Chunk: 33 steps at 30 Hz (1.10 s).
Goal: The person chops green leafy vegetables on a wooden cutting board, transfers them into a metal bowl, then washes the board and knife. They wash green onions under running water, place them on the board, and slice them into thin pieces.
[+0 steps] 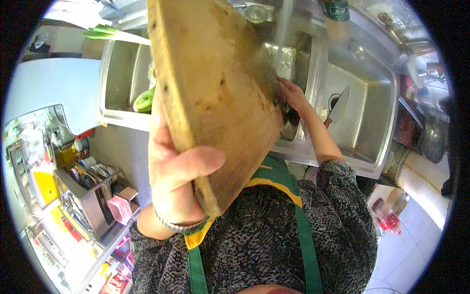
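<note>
A large, thick wooden board (227,99), worn and stained, stands tilted up close to the camera over the middle sink basin. My left hand (180,165) grips its near edge, the thumb lying across the face. At the board's far right side is my right hand (293,96), its fingertips partly hidden behind a dark, blurred thing, so what it holds cannot be told. A stream of water (285,33) falls behind the board. In the right basin lies a kitchen knife (340,104) with a wooden handle, beside the drain.
Spring onion stalks (106,33) lie across the left basin's rim (126,119), and a green vegetable (144,101) is inside. A green container (336,10) stands behind the right basin. A thick pipe (418,176) runs at the right. Left are a pale blue surface (55,88) and racked dishes (91,171).
</note>
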### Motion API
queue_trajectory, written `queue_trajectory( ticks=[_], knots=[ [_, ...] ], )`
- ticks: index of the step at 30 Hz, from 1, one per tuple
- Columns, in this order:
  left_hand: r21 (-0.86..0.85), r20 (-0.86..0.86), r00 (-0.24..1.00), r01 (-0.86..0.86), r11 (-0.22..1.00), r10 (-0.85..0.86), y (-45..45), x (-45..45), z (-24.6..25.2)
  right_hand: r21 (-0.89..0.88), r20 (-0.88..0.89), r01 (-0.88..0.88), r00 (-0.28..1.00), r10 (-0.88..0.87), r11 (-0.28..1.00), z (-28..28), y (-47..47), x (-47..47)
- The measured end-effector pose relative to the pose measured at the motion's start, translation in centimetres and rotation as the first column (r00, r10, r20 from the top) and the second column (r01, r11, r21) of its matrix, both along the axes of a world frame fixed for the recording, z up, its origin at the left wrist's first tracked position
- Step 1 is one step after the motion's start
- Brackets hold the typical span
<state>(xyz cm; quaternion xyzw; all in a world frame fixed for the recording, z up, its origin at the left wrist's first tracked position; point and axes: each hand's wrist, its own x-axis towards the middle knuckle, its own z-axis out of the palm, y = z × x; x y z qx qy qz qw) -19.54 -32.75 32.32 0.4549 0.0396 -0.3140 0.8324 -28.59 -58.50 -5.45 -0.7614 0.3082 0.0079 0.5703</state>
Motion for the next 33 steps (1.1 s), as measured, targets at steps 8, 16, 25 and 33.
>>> queue_trajectory(
  ticks=[8, 16, 25, 33],
  knots=[
    [-0.06, 0.033, 0.99, 0.138, 0.989, -0.136, -1.3, -0.4, 0.5, 0.2, -0.268, -0.416, 0.848, 0.457, 0.887, 14.8, 3.8, -11.9],
    [-0.05, 0.054, 0.961, 0.274, 0.961, -0.271, -0.5, 0.4, -1.0, 0.132, 0.175, -0.37, 0.922, 0.345, 0.92, 8.1, 17.2, -7.5],
    [0.049, 0.064, 0.937, 0.34, 0.939, -0.343, 2.1, 0.0, -1.9, -0.046, 0.084, -0.194, 0.977, 0.197, 0.98, 6.8, 17.4, -11.4],
    [0.082, 0.037, 0.929, 0.364, 0.928, -0.368, 3.8, 1.7, -2.3, -0.128, 0.114, -0.185, 0.973, 0.2, 0.974, 6.9, 18.0, -10.6]
  ],
)
